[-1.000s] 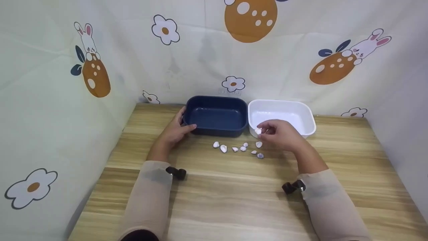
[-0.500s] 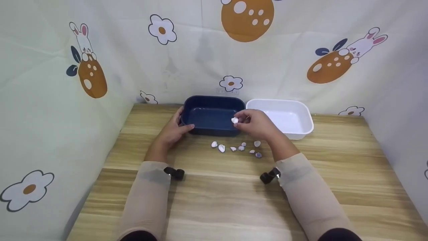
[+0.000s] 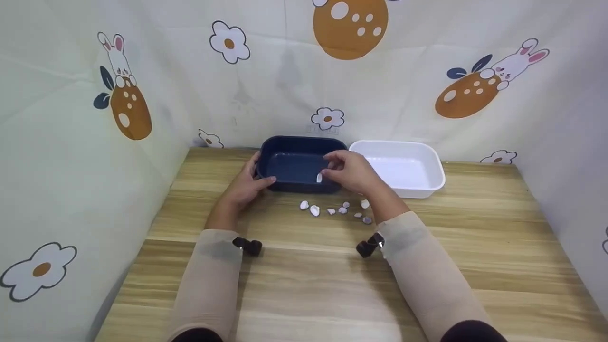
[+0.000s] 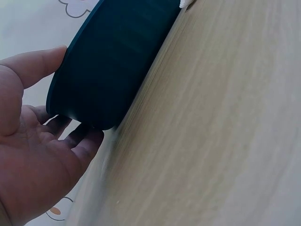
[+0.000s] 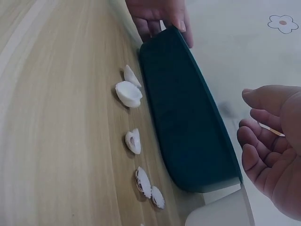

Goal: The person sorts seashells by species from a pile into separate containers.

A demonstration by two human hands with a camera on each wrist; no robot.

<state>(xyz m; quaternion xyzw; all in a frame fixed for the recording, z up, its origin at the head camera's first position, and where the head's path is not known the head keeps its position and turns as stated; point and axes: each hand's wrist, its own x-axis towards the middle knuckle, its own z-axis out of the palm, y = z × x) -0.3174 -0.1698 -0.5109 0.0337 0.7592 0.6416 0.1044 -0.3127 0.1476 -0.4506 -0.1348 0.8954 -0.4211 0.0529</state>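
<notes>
Right hand (image 3: pixel 350 172) was over the right part of the dark blue bin (image 3: pixel 294 166), a little right of centre in the head view, its thumb and fingertips parted in a loose, half-open curve. At the right edge of the right wrist view, nothing showed between them. A white shell (image 3: pixel 319 177) appeared just below the thumb tip in the head view, against the bin's inside near its front wall; it looked free of the fingers, though whether it touched the floor or was dropping I could not tell.

Left hand (image 3: pixel 243 188), left of centre, gripped the bin's left end, thumb at the front rim and fingers round the end wall. Eight loose shells (image 3: pixel 314 210) lay on the wooden table (image 3: pixel 304 280) in front of the bin, around the middle of the frame, while the white bin (image 3: pixel 403 168) stood beside it at centre right.

Placing a shell well, I judged, called for bringing the fingertips low inside the walls before parting them, so that it neither bounced nor chipped. A steady left grip mattered too, without pulling the bin askew, and the right wrist needed to clear the front rim.
</notes>
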